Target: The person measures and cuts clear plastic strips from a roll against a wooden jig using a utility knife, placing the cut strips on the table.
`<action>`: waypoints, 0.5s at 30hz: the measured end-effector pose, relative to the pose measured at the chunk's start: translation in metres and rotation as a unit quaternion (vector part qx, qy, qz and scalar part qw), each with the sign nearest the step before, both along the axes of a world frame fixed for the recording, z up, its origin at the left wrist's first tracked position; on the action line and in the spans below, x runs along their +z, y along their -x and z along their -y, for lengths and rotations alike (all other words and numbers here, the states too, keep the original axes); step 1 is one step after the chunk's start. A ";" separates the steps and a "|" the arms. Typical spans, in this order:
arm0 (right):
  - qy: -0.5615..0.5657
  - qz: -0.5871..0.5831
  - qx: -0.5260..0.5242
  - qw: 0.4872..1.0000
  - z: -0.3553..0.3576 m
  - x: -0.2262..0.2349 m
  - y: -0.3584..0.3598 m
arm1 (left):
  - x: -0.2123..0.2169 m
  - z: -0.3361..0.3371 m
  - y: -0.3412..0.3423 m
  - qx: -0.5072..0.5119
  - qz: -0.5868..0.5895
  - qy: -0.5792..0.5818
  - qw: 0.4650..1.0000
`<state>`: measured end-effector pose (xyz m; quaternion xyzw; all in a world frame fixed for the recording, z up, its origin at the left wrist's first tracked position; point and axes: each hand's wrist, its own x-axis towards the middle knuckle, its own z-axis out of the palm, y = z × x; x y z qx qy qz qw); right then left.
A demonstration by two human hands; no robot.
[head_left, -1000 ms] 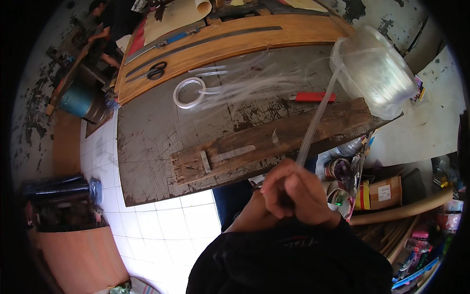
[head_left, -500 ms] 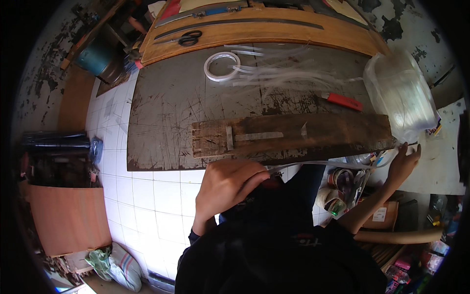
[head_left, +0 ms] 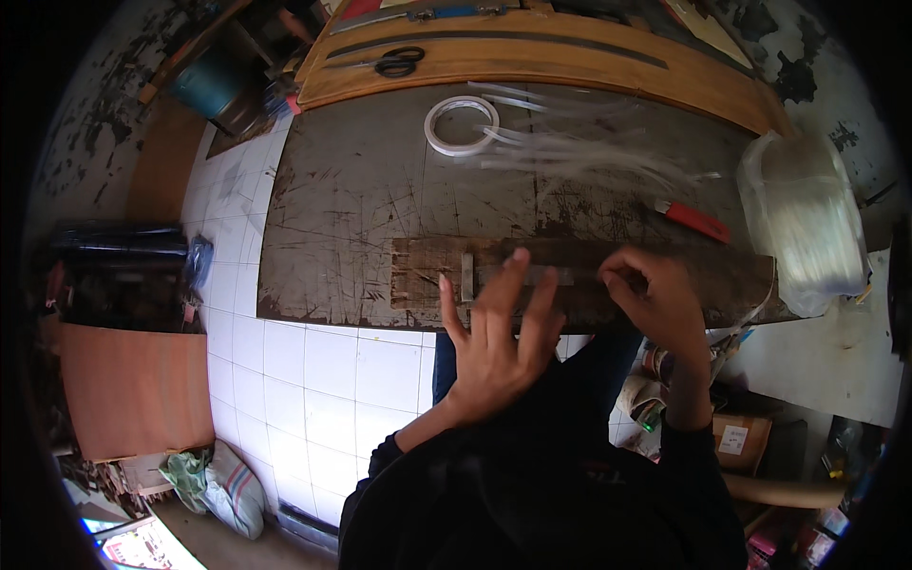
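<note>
My left hand (head_left: 496, 356) is spread wide with nothing gripped, its fingers over the left part of the brown wooden board (head_left: 731, 275), close to the small pale block (head_left: 466, 276) on it. My right hand (head_left: 660, 299) is curled over the board's middle, thumb and forefinger drawn together, though I cannot tell whether they pinch anything. The board lies along the worktop's (head_left: 332, 218) near edge, with the red cutter (head_left: 696, 220) behind it and the bagged clear roll (head_left: 807, 228) beside its right end.
</note>
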<state>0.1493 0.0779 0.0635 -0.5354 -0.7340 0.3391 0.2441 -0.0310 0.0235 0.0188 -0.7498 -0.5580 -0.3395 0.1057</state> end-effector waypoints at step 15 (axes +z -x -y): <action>0.156 -0.050 0.026 0.986 -0.013 0.010 -0.002 | -0.023 0.022 -0.006 -0.067 0.009 0.093 0.993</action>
